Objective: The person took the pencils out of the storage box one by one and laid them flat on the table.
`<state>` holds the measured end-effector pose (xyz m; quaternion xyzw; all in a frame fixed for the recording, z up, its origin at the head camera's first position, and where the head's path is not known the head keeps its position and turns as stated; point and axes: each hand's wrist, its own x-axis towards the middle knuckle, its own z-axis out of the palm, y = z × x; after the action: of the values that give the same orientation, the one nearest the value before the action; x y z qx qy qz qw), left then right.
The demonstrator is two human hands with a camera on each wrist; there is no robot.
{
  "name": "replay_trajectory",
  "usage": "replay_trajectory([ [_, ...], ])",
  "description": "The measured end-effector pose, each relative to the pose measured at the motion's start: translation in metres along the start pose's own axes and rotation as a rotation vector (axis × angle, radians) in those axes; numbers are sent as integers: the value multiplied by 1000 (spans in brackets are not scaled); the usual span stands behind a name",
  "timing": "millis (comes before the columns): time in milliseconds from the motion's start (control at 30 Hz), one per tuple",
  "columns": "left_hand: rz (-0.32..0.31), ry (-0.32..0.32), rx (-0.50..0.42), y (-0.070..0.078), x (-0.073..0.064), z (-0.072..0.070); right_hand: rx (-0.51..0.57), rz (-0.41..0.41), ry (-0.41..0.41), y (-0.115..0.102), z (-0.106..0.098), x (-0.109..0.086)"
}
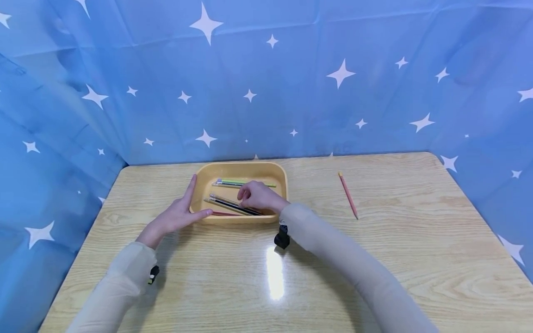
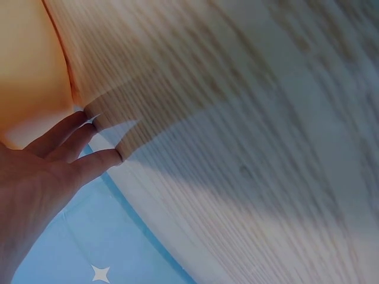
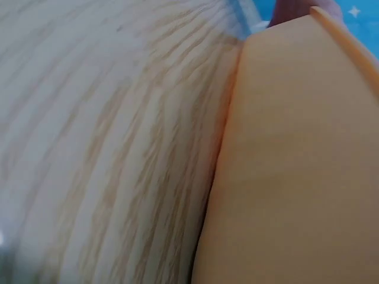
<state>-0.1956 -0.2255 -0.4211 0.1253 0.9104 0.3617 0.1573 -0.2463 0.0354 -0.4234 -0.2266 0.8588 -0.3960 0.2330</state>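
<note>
Inside the tan tray [image 1: 239, 220], pencils [image 1: 226, 204] lie in two loose groups, a person's R hand [image 1: 262, 196] over the nearer one w/ fingers bent down; can't tell if they pinch a shaft. At the tray's left end, the L hand [image 1: 179, 215] has thumb & forefinger spread wide. Pencils look light, stiff & apt to roll; tips may snap, so mid-shaft is prob. the best hold. The tray, prob. plastic, looks light enough to slide if bumped; its raised rim is the edge to clear. Right of the tray, a red pencil [image 1: 348, 195] lies well apart. Beyond the tray, table edge & starry backdrop [image 1: 291, 92] sit close; most room is to its right & near side.
</note>
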Motion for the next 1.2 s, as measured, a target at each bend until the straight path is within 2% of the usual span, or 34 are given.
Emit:
replay_trajectory([
  [133, 2, 2, 2, 0, 0, -1, -28, -4, 25, 0, 0, 3],
  [367, 4, 7, -3, 0, -1, -2, 4, 33, 25, 0, 1, 3],
  [833, 1, 12, -11, -1, 0, 0, -75, 10, 34, -2, 2, 1],
  [1200, 1, 15, -14, -1, 0, 0, -149, 4, 76, -2, 4, 1],
])
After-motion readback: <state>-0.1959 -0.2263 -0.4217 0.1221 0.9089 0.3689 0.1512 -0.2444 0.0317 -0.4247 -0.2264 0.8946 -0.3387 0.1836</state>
